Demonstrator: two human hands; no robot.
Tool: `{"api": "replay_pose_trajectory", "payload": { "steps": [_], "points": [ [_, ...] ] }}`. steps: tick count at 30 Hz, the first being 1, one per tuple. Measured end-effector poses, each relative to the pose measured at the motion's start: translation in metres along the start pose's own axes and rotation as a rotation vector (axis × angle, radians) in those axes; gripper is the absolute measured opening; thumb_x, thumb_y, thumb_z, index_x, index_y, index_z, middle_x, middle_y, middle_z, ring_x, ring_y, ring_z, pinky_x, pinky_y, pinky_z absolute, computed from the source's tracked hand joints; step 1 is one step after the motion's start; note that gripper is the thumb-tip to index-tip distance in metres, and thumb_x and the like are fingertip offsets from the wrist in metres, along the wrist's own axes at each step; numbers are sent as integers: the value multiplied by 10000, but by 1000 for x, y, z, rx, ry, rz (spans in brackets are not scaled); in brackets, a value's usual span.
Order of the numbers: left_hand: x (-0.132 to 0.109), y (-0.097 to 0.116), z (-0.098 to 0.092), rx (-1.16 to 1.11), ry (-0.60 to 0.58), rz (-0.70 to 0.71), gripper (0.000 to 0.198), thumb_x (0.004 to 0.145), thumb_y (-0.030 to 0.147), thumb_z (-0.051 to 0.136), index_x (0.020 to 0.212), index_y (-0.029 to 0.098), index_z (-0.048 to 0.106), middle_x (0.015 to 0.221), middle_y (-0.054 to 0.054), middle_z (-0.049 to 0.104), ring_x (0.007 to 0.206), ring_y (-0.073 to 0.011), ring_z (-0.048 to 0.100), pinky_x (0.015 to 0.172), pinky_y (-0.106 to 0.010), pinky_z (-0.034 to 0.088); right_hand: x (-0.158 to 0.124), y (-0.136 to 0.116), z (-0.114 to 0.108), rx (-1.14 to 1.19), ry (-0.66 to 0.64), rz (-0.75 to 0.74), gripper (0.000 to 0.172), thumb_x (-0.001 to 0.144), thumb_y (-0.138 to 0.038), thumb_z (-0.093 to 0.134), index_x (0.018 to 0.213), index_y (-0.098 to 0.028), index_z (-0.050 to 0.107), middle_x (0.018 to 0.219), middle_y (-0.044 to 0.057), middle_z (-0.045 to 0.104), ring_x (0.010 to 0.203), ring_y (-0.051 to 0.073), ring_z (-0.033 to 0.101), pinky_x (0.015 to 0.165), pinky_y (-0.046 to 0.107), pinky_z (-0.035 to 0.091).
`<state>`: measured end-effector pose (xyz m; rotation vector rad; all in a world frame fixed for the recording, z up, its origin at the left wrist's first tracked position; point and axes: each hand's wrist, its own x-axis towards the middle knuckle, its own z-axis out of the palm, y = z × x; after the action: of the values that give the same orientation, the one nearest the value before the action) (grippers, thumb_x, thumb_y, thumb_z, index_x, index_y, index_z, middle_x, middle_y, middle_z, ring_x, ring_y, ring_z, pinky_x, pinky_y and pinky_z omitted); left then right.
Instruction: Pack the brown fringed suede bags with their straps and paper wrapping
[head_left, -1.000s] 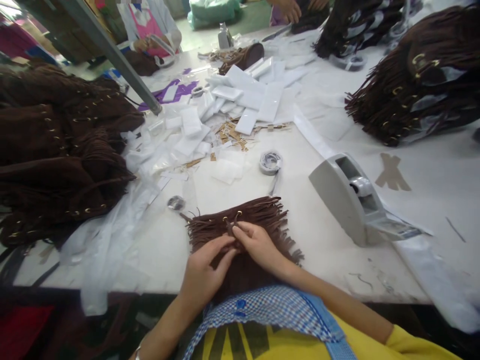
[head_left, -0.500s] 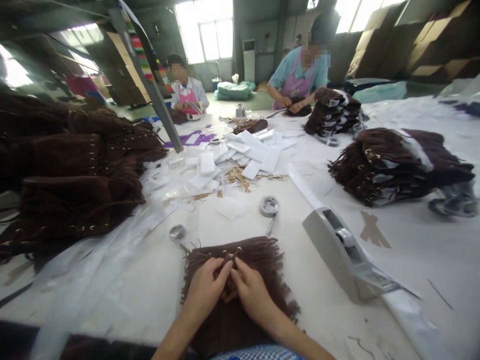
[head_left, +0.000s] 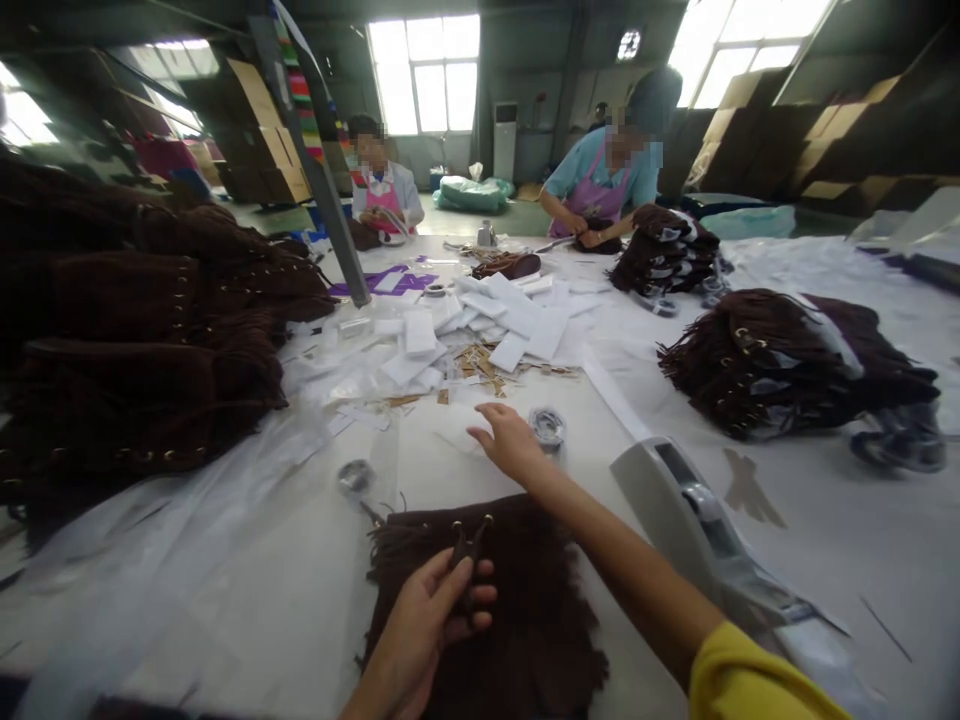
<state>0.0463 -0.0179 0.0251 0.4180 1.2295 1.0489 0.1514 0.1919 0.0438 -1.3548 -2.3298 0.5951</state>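
Note:
A dark brown fringed suede bag (head_left: 529,620) with brass eyelets lies on the white table before me. My left hand (head_left: 431,615) is closed around the brown drawstring (head_left: 469,545) that comes out of two eyelets near its top edge. Beyond the bag, my right hand (head_left: 510,440) is stretched forward, fingers apart and holding nothing. It hovers over thin clear plastic pieces (head_left: 457,440), just left of a wrapped coiled strap (head_left: 547,428). A second wrapped coil (head_left: 355,478) rests at the bag's upper left corner.
A grey tape dispenser (head_left: 697,530) stands at the right. White foam pieces (head_left: 525,320) and brown paper strips (head_left: 484,365) lie ahead. Brown bags are piled at left (head_left: 127,390) and right (head_left: 787,360). A metal post (head_left: 330,190) rises left of centre. Two co-workers sit or stand across the table.
My right hand has let go of the drawstring and moved forward past the bag, its fingers opening. My left hand stays on the drawstring. The view has tilted slightly up.

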Motion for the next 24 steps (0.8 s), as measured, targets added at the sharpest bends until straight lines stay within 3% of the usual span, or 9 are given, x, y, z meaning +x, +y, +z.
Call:
{"api": "replay_pose_trajectory", "payload": {
  "steps": [2, 4, 6, 9, 12, 15, 18, 22, 24],
  "points": [
    [0, -1, 0, -42, 12, -2, 436, 774, 480, 772, 1109, 209, 706, 1154, -109, 655, 914, -182, 648, 711, -254, 579, 34, 6, 16, -30, -57, 51, 467, 884, -339, 685, 1295, -138, 585, 1306, 184, 602, 1264, 307, 506, 1011, 385, 415],
    [-1, -2, 0, -48, 34, 23, 431, 763, 473, 784, 1091, 201, 715, 1084, -102, 653, 889, -179, 644, 690, -247, 581, 55, 8, 26, -7, -91, 74, 466, 809, -278, 761, 1233, -138, 628, 1212, 185, 650, 1195, 325, 556, 958, 400, 445],
    [-2, -2, 1, -47, 39, 50, 419, 766, 467, 783, 1070, 186, 721, 1018, -93, 649, 854, -171, 639, 688, -245, 581, 62, 8, 27, 43, -107, 80, 366, 781, -225, 770, 1126, -140, 681, 1091, 150, 698, 1090, 306, 616, 902, 379, 465],
    [-4, -1, 2, -55, 44, 77, 453, 738, 437, 813, 1100, 186, 710, 1014, -88, 664, 859, -173, 645, 728, -257, 584, 52, 9, 9, 171, -102, 55, 198, 861, -284, 677, 982, -133, 717, 971, 97, 726, 973, 245, 654, 850, 326, 476],
    [-6, 0, 3, -68, 59, 95, 503, 712, 397, 841, 1140, 177, 693, 1057, -105, 688, 903, -187, 661, 776, -271, 587, 15, 10, -18, 350, -55, 19, 309, 951, -387, 532, 1072, -150, 689, 1060, 67, 717, 964, 181, 646, 840, 275, 481],
    [-7, 3, 2, -82, 41, 111, 457, 736, 357, 828, 1121, 150, 696, 1080, -124, 698, 926, -194, 669, 823, -294, 588, -44, 12, -41, 712, -1, 68, 377, 912, -472, 564, 1058, -144, 678, 1016, 66, 711, 881, 168, 634, 790, 278, 493],
    [-8, 8, -1, -71, 26, 107, 362, 775, 319, 793, 1079, 143, 705, 1086, -123, 699, 906, -179, 668, 776, -269, 588, -105, 14, -56, 928, -107, 137, 363, 866, -483, 627, 1002, -149, 671, 934, 46, 695, 796, 153, 613, 728, 270, 494],
    [-7, 15, -1, -25, -6, 89, 306, 809, 300, 745, 1074, 154, 701, 1121, -121, 697, 966, -186, 665, 755, -249, 572, -155, 9, -57, 737, -473, 100, 242, 904, -391, 575, 928, -163, 653, 786, 8, 652, 663, 133, 571, 589, 234, 454],
    [-6, 15, 2, 10, -12, 100, 334, 805, 334, 742, 1083, 154, 695, 1112, -120, 704, 960, -184, 669, 745, -240, 560, -160, 3, -52, 535, -541, 9, 161, 891, -306, 586, 845, -168, 656, 727, -7, 632, 642, 129, 553, 567, 224, 423]
  ]
}}
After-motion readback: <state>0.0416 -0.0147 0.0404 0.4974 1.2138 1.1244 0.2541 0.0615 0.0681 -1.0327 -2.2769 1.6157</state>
